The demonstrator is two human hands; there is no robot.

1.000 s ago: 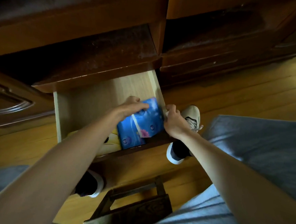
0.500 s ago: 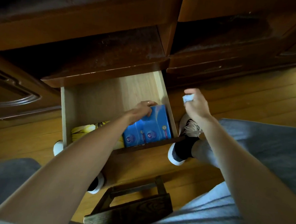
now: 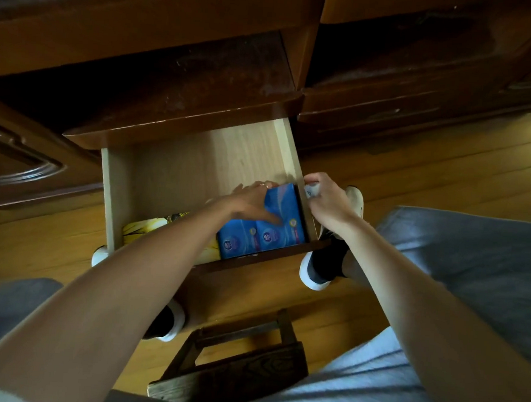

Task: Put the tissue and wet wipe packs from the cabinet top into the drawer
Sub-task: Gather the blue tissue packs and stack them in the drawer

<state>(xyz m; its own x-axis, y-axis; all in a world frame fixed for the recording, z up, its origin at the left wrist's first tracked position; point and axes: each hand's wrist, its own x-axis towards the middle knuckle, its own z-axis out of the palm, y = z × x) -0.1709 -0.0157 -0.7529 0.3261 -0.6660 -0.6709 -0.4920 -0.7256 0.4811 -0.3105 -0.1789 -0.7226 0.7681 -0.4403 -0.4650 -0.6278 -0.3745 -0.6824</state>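
Left hand [image 3: 251, 201] flat, fingers spread on blue packs [image 3: 274, 232] in drawer [image 3: 198, 165] front-right corner. Right hand [image 3: 326, 201] grips small white pack [image 3: 310, 191] at the rim. Best: drop it beside, press flush.

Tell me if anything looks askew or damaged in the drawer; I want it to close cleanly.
Nothing stands out. The blue packs lie flat in the drawer's front right corner under the left hand, the yellow pack beside them. The right hand holds a small white item over the right wall.
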